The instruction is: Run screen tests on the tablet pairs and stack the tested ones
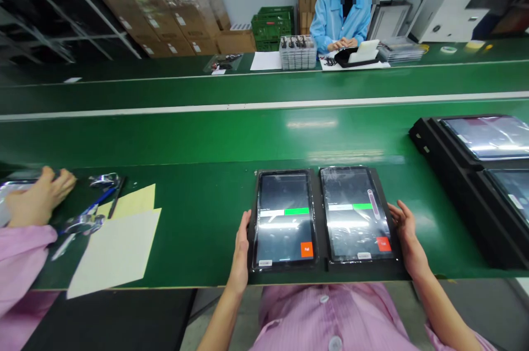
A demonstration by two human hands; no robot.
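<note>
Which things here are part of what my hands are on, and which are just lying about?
In hand: left hand and right hand flat against the black tray, left tablet, right tablet.
Lying about: paper sheets, stacked trays, pen.

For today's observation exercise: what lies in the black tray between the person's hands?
Two tablets, the left tablet and the right tablet, lie side by side in the black tray, screens lit under glossy film. Whatever lies beneath them is covered.
</note>
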